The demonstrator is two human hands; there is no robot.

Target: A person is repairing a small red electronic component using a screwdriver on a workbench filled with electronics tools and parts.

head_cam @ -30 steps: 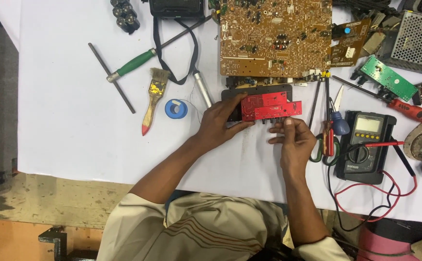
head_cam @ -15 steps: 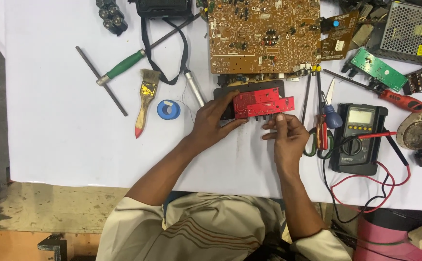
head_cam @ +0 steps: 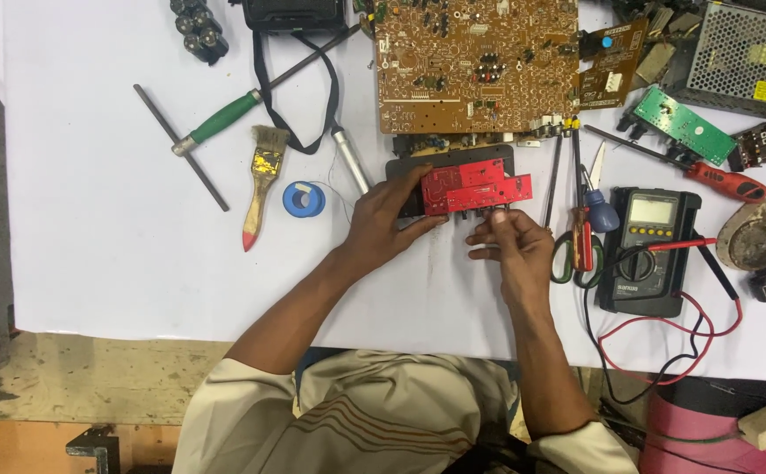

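A small red circuit board [head_cam: 475, 187] lies on a black panel [head_cam: 405, 168] on the white table sheet, just below a large brown circuit board [head_cam: 475, 61]. My left hand [head_cam: 383, 224] grips the red board and black panel at their left end, thumb on top. My right hand [head_cam: 510, 244] pinches at the red board's lower front edge with fingertips together; what sits between them is too small to tell.
Right of my hands lie scissors [head_cam: 576, 250], screwdrivers [head_cam: 595, 204] and a black multimeter [head_cam: 648, 250] with red leads. A paintbrush [head_cam: 260, 184], blue solder spool [head_cam: 303, 199], soldering iron [head_cam: 350, 160] and green-handled screwdriver [head_cam: 221, 120] lie at left. A green board [head_cam: 681, 125] and metal mesh box [head_cam: 747, 53] sit top right.
The view has shifted slightly, so everything sits a little lower left. My hands stay on the red board, with the right fingers working along its front edge.
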